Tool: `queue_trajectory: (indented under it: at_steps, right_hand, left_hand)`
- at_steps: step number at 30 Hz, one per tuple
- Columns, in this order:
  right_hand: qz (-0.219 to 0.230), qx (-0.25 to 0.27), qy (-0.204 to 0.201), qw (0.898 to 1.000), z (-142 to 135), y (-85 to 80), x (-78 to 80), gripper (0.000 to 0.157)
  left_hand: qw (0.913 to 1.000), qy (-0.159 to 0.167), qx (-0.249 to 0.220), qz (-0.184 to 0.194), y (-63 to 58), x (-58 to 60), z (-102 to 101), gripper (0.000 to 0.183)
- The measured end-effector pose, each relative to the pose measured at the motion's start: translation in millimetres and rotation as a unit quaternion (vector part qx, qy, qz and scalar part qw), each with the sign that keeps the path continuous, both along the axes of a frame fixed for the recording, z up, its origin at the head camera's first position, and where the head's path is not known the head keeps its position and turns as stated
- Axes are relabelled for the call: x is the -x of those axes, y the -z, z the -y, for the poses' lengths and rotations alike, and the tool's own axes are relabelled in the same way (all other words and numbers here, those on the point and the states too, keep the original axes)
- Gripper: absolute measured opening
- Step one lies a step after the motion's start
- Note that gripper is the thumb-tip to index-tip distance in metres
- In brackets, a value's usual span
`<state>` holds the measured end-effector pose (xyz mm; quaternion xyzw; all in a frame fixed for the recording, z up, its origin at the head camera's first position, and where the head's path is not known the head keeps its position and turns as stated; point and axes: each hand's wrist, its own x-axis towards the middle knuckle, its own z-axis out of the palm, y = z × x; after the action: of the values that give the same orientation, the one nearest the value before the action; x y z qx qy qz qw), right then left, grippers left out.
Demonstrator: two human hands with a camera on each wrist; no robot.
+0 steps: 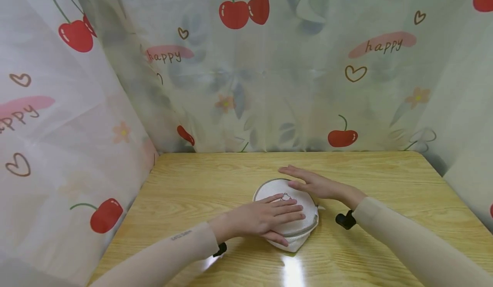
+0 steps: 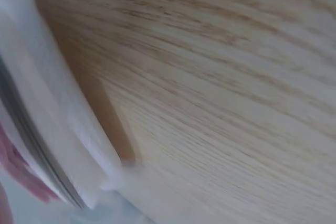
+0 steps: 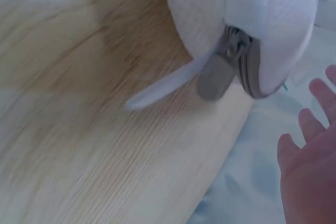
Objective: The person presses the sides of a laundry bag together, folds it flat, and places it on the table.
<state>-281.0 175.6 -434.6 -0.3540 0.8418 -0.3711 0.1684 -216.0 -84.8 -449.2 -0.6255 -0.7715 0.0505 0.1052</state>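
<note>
A white mesh zip bag (image 1: 269,190) with a round top and a grey zip round its edge sits on the table, tapering to a corner at the near side. My left hand (image 1: 259,219) lies across its top with fingers straight and slightly spread. Over the bag's far right edge, my right hand (image 1: 317,186) reaches with extended fingers, palm down. In the right wrist view the grey zip pull (image 3: 216,77) hangs at the zip's end, beside a thin white strip (image 3: 164,86). The left wrist view catches the bag's side (image 2: 73,114) and a bit of the fingers (image 2: 23,174).
The bag rests on a wood-grain table (image 1: 192,184). A curtain (image 1: 262,86) printed with cherries, hearts and "happy" hangs behind the table's back edge and along both sides. Each wrist wears a small black device (image 1: 345,220).
</note>
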Motion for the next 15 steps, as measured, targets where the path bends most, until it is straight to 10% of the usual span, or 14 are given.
queue_trajectory:
  at_steps: [15]
  right_hand:
    - [-0.005, -0.024, -0.086, 0.996, 26.2, 20.2, 7.8, 0.05]
  left_hand:
    - [0.9874, 0.063, 0.115, -0.088, 22.4, -0.3, -19.0, 0.071]
